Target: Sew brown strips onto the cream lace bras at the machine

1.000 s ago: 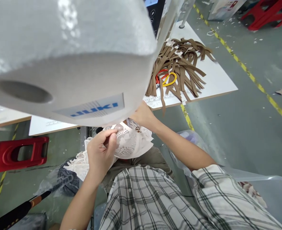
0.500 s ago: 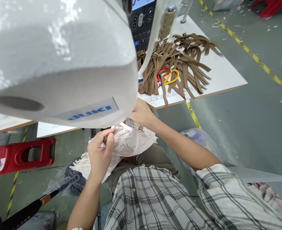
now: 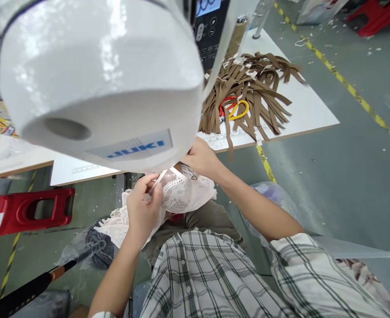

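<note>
My left hand pinches the edge of a white lace garment piece just below the white sewing machine head. My right hand grips the far side of the same lace piece, its fingertips tucked under the machine head and partly hidden. The lace hangs over my lap, above my checked shirt. More white lace trails down to the left of my left wrist.
A pile of brown fabric strips lies on the white table with red and yellow scissors among them. The machine's control panel stands behind. A red stool sits left; a clear plastic bin right.
My left thumb and fingers have shifted along the lace edge, now pinching a thin white strip. The view has moved slightly; my right hand stays at the lace under the machine head.
</note>
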Motion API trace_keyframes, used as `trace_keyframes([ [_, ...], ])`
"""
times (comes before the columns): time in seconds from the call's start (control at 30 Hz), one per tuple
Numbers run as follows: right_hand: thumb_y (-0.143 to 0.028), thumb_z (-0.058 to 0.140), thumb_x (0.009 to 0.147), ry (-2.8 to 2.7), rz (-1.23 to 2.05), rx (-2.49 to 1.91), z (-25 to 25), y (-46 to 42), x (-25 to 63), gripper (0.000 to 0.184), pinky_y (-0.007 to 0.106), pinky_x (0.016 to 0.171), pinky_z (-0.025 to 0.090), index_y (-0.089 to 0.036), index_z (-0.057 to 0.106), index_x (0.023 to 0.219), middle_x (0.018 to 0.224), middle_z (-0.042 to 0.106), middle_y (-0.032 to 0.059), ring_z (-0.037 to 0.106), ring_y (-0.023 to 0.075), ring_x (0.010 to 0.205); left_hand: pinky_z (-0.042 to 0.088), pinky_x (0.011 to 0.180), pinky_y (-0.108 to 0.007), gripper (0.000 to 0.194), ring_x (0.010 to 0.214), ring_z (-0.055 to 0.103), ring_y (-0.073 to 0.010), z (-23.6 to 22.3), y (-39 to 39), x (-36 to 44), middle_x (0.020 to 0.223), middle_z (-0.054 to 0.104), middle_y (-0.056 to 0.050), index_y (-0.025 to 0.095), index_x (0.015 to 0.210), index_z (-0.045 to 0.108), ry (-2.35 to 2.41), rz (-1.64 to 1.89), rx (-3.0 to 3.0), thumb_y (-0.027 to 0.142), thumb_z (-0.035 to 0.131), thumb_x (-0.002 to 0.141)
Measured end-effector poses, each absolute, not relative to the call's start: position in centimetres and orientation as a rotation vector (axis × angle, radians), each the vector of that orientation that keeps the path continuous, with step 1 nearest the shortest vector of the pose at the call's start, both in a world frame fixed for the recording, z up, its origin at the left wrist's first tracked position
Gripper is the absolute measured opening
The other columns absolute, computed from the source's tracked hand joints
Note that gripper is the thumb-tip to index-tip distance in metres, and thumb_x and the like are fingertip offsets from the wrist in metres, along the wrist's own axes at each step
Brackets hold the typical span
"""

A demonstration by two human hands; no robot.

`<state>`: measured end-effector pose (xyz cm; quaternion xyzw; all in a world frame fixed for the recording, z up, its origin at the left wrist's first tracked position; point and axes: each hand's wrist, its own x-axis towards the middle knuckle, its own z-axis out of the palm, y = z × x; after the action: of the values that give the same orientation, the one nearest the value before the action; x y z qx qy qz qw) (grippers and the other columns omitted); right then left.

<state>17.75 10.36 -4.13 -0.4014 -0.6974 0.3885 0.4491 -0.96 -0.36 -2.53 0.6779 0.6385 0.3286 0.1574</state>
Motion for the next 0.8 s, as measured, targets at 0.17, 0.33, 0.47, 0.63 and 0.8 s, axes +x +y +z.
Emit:
trace_keyframes([
  [0.17,-0.028,0.060,0.084,-1.758,0.951,-0.984,-4.5,10.5,18.0,0.010,0.036,0.087,0.049,-0.020,0.065,0.082,0.098,0.067,0.0054,0.061,0.0213,0.093,0.045,0.100,-0.041,0.029,0.113,0.060,-0.0263,-3.2,-0.9,0.3,0.117,0.065,-0.015,0.018,0.116,0.065,1.798,1.099,2.473,0.023,0.064,0.088],
  [0.33,-0.027,0.057,0.086,-1.778,0.903,-1.033,-4.7,10.6,17.4,0.009,0.038,0.085,0.047,-0.020,0.059,0.083,0.094,0.062,0.0054,0.057,0.0195,0.085,0.039,0.105,-0.044,0.048,0.119,0.056,-0.0304,-3.7,-1.5,1.8,0.128,0.063,-0.018,0.015,0.134,0.059,1.718,0.890,2.604,0.029,0.066,0.088],
  [0.47,-0.028,0.054,0.088,-1.791,0.815,-1.084,-5.0,10.6,17.0,0.010,0.034,0.072,0.045,-0.021,0.052,0.080,0.088,0.058,0.0034,0.052,0.0171,0.076,0.036,0.106,-0.045,0.049,0.121,0.054,-0.0313,-3.8,-1.7,1.9,0.134,0.060,-0.018,0.019,0.137,0.058,1.773,0.803,2.577,0.033,0.064,0.091],
  [0.63,-0.024,0.052,0.086,-1.801,0.725,-1.115,-5.2,10.8,16.7,0.007,0.034,0.069,0.045,-0.022,0.050,0.080,0.088,0.057,0.0036,0.052,0.0181,0.078,0.036,0.106,-0.045,0.047,0.122,0.053,-0.0312,-3.8,-1.4,1.8,0.134,0.058,-0.018,0.021,0.137,0.059,1.785,0.806,2.558,0.033,0.062,0.092],
  [0.8,-0.021,0.052,0.084,-1.775,0.783,-1.108,-5.0,11.0,16.7,0.004,0.037,0.075,0.048,-0.023,0.049,0.081,0.092,0.057,0.0047,0.053,0.0200,0.084,0.036,0.106,-0.046,0.047,0.123,0.053,-0.0319,-3.8,-1.1,2.0,0.132,0.058,-0.019,0.019,0.136,0.060,1.786,0.790,2.564,0.033,0.062,0.092],
])
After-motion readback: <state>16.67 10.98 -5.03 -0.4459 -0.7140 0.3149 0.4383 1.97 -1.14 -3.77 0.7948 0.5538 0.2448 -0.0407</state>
